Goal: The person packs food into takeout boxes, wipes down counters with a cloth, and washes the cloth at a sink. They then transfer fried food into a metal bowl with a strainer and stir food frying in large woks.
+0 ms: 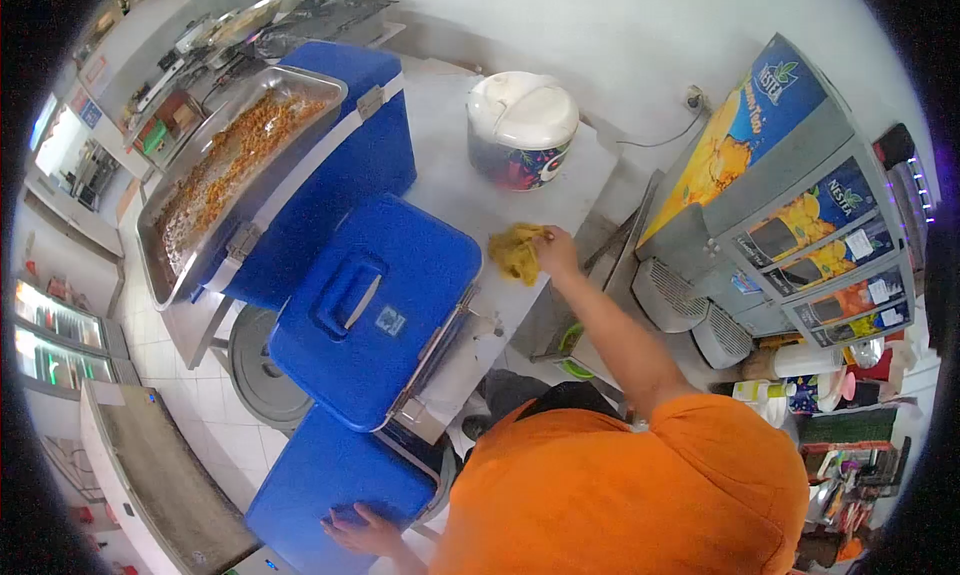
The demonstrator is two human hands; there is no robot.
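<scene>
Two bare hands show in the head view, both reaching out from an orange shirt [620,485]. The right hand [562,254] has its fingers closed on a yellow cloth [515,253], pinching it at one edge; the rest hangs bunched to the left of those fingers, over the white table [555,207] near its edge. The left hand [368,533] lies with its fingers spread, palm down, on a blue panel [330,480]; whether that panel is a separate box or part of another, I cannot tell.

Beyond the left fingers, and left of the cloth, sits a blue lid [420,250] with a recessed handle [352,300] and a small label [390,322]. Farther from both hands, past that lid, a blue box [385,140] carries a tilted steel tray [330,93] with orange-brown food [235,155] scattered in it. Ahead of the right fingers, apart from them, a white-lidded pot [520,125] stands on the table. To their right is a drinks machine [740,235]. Well ahead of the left fingers, a round grey bin [262,370] stands on the tiled floor [210,420].
</scene>
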